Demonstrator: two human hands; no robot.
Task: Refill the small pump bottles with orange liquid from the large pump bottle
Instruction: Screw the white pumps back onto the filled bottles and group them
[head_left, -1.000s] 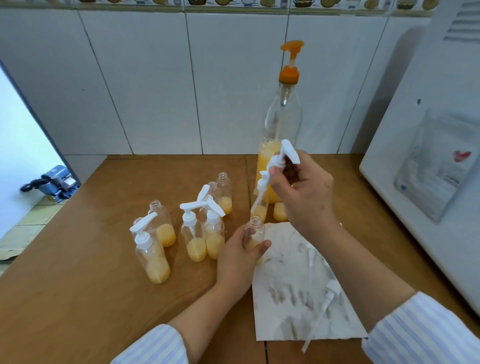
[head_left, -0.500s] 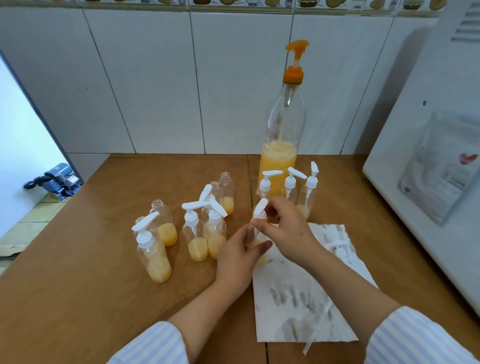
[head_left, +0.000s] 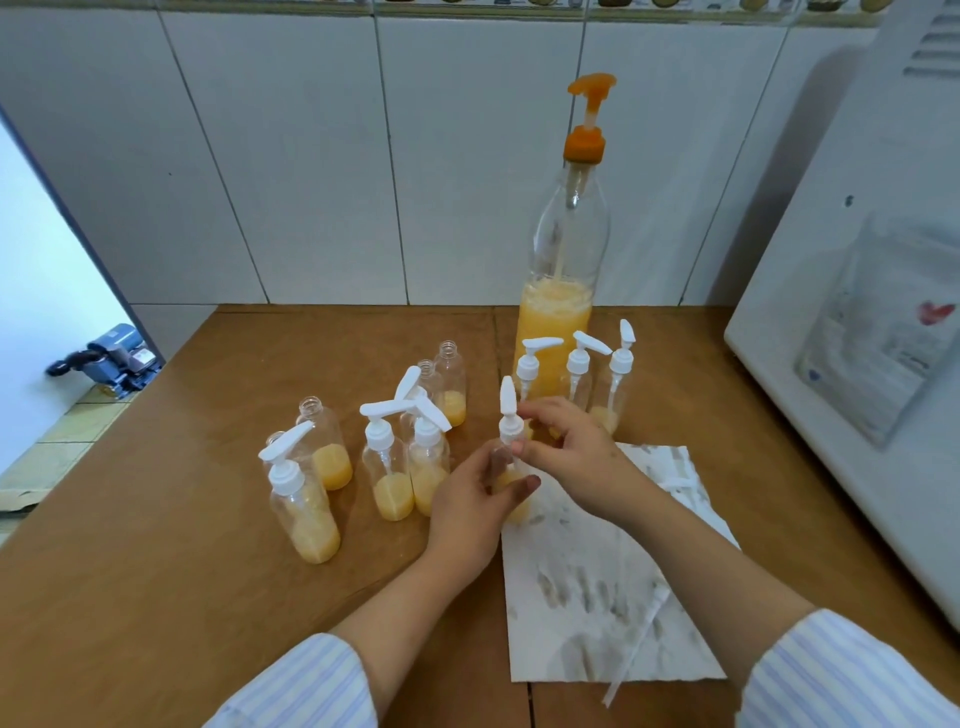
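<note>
A brown wooden desk (head_left: 182, 545) runs up to a white tiled wall, and a white appliance (head_left: 857, 364) stands along its right edge. Near the desk's back edge stands the large pump bottle (head_left: 563, 291), upright, clear with an orange pump, its lower part holding orange liquid. A stained white paper sheet (head_left: 597, 587) lies toward the front edge, right of the middle, with a loose white pump tube (head_left: 636, 644) lying on it. Three capped small bottles (head_left: 576, 379) stand just in front of the large one; left of the middle stand more small bottles (head_left: 384, 457), some capped, some uncapped, each part full of orange liquid. At the sheet's back left corner the left hand (head_left: 467, 509) grips a small pump bottle (head_left: 511, 499) round its body, while the right hand (head_left: 569, 457) pinches its white pump cap (head_left: 510, 415) at the collar.
</note>
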